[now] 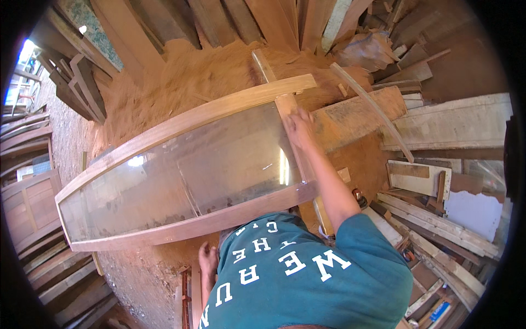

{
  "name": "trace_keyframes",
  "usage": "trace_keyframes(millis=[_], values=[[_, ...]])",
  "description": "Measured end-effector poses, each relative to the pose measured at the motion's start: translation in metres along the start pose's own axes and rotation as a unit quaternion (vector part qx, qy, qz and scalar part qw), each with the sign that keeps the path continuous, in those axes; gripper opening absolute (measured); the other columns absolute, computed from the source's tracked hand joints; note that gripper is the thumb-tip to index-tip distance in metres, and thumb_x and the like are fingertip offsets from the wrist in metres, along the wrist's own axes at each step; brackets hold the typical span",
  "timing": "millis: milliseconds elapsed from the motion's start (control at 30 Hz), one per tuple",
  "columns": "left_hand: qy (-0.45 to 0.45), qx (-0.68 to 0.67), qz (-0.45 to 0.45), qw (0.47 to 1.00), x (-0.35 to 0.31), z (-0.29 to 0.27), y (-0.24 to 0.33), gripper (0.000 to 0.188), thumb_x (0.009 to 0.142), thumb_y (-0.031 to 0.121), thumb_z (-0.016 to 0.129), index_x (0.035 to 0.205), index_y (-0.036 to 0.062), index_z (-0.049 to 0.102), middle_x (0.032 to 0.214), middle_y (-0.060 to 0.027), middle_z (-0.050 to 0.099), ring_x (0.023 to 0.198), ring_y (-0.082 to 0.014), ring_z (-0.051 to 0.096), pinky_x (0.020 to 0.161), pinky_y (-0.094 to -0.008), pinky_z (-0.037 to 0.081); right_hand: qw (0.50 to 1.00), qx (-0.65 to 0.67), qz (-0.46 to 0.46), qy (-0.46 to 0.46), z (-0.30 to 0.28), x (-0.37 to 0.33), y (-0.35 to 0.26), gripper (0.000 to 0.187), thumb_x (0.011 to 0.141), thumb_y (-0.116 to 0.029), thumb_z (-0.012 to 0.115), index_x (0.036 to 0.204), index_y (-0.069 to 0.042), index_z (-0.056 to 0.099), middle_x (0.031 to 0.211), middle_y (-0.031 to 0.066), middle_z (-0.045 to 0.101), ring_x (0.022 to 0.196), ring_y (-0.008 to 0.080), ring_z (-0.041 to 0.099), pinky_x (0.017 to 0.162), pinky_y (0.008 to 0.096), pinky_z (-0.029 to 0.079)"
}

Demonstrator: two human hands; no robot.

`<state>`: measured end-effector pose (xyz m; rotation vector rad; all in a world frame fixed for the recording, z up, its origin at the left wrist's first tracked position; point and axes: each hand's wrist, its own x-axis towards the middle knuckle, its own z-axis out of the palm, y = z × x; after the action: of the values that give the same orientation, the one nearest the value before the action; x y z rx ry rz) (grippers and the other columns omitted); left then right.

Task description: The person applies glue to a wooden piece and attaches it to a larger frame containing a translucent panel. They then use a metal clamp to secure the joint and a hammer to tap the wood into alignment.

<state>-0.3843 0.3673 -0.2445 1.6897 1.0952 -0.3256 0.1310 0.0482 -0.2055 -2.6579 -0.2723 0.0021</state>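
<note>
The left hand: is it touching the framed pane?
No: the left hand hangs apart from the framed pane, while the right hand is at its end rail.

Pane (230,153) within frame (219,220); right hand (300,129) on frame's right end. Planks (216,22) behind frame, along far edge of floor (181,66). Lumber (60,271) at left edge; boards (438,225) at right.

Flr (123,277) w/ sawdust (181,88) (orange-brn), wood scrap (343,89)

Orange-brown dust (156,101) covers the floor (74,123) beyond the right fingers (295,124), where tall boards (216,22) lean farther out. Planks (438,222) lie heaped to the fingers' right; bright daylight (26,50) shows far to their left.
</note>
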Motion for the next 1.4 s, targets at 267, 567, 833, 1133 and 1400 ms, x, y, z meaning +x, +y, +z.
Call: trace_keyframes(millis=[267, 567, 833, 1133, 1400], values=[[-0.265, 0.060, -0.083, 0.959, 0.028, -0.057, -0.011, 0.056, 0.102, 0.045, 0.054, 0.131, -0.0020, 0.061, 0.116, -0.0177, 0.069, 0.106, -0.0244, 0.065, 0.094, -0.0371, 0.051, 0.976, 0.041, 0.145, 0.157, -0.050, -0.180, 0.047, 0.046, 0.081, -0.004, 0.058, 0.127, -0.004, 0.062, 0.135, 0.0222, 0.057, 0.124, 0.0404, 0.054, 0.108, 0.0468, 0.041], [-0.300, 0.393, 0.322, 0.807, 0.178, -0.090, 0.184, 0.032, 0.099, 0.025, 0.058, 0.117, 0.0011, 0.068, 0.104, -0.0171, 0.072, 0.100, -0.0305, 0.067, 0.091, -0.0412, 0.052, 0.907, 0.058, 0.402, -0.111, -0.072, -0.327, 0.045, 0.086, 0.084, -0.035, 0.076, 0.153, -0.006, 0.034, 0.143, 0.0266, 0.052, 0.134, 0.0408, 0.049, 0.112, 0.0463, 0.039], [-0.077, 0.261, 0.398, 0.876, 0.288, 0.000, 0.389, 0.046, 0.095, 0.035, 0.063, 0.127, 0.0011, 0.064, 0.117, -0.0251, 0.069, 0.111, -0.0335, 0.067, 0.095, -0.0399, 0.051, 0.889, 0.051, 0.406, -0.206, -0.052, -0.314, 0.051, 0.099, 0.073, -0.042, 0.084, 0.151, -0.004, 0.035, 0.139, 0.0286, 0.054, 0.129, 0.0412, 0.054, 0.108, 0.0456, 0.044], [-0.081, 0.361, 0.396, 0.840, 0.338, 0.119, 0.440, 0.059, 0.091, 0.043, 0.067, 0.131, 0.0002, 0.061, 0.131, -0.0266, 0.062, 0.124, -0.0405, 0.058, 0.104, -0.0437, 0.046, 0.900, 0.089, 0.388, -0.175, -0.021, -0.308, 0.085, 0.058, 0.075, -0.027, 0.080, 0.120, -0.002, 0.055, 0.104, 0.0250, 0.066, 0.099, 0.0418, 0.066, 0.085, 0.0482, 0.052], [-0.002, 0.567, 0.320, 0.759, 0.329, 0.156, 0.478, 0.087, 0.088, 0.063, 0.061, 0.150, 0.0052, 0.044, 0.148, -0.0247, 0.049, 0.138, -0.0404, 0.046, 0.114, -0.0496, 0.036, 0.906, 0.094, 0.386, -0.146, -0.005, -0.323, 0.102, 0.043, 0.077, -0.015, 0.073, 0.116, -0.003, 0.058, 0.097, 0.0236, 0.065, 0.090, 0.0416, 0.067, 0.077, 0.0494, 0.052]])
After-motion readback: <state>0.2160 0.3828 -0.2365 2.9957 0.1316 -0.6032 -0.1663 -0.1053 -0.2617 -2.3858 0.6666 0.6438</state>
